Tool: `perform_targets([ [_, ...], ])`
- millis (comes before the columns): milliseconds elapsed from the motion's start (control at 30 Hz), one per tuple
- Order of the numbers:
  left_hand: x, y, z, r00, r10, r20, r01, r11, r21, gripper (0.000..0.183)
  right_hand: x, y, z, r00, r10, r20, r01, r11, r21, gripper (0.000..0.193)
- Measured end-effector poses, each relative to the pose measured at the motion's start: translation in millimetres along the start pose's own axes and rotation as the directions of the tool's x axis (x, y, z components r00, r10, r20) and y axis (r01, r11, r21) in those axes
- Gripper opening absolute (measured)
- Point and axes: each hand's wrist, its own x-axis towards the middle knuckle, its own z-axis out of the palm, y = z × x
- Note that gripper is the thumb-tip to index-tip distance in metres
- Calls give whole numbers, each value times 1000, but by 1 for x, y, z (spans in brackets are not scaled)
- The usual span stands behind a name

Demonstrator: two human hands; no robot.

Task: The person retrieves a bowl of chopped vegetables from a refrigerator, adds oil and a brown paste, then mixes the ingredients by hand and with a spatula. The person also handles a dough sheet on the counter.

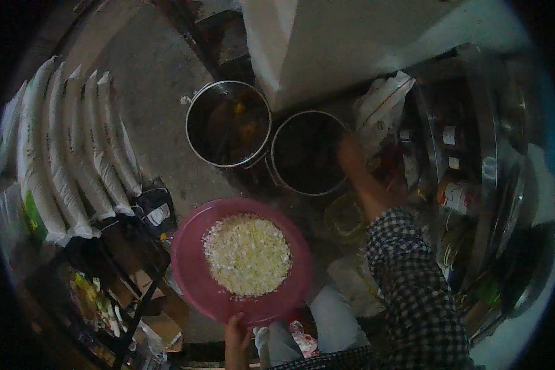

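Note:
A wide pink basin (188,265) is held out in front of me, with a heap of finely chopped pale green and white pieces (246,254) in it. My left hand (235,336) grips its near rim, fingers closed round the edge. Beyond stand two round metal pots side by side. The left pot (194,145) has dark liquid and some yellowish-orange bits inside. The right pot (311,194) looks dark within, its contents too dim to make out. My right hand (353,157) is at this pot's right rim, its fingers blurred and dark.
Several stuffed white sacks (61,160) lie stacked at left, beside a dark packet (157,209). A pale wall block (333,49) rises behind the pots. Right of my arm are a white bag (385,108) and a metal shelf (488,148) with labelled jars (456,196).

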Motion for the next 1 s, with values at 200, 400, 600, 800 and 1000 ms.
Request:
perform_targets([
  [200, -1, -16, 0, 999, 28, -42, -31, 996, -89, 44, -34, -17, -14, 852, -194, 487, 153, 980, 124, 24],
  [400, -4, -21, 13, 998, 59, -33, -59, 998, -18, 23, -46, -25, -20, 801, -123, 586, -168, 893, 417, 39],
  [600, -6, -8, 15, 994, -2, -112, 4, 1000, 12, 25, -80, 7, -72, 724, -232, 649, -240, 798, 553, 56],
  [800, 8, -6, 2, 997, 48, 58, -45, 998, -44, 35, -120, 10, -128, 891, -90, 444, -294, 632, 717, 52],
  [1000, 26, -8, -11, 995, 59, 83, -63, 997, 52, 34, -143, 20, -179, 787, -54, 615, -464, 606, 646, 53],
])
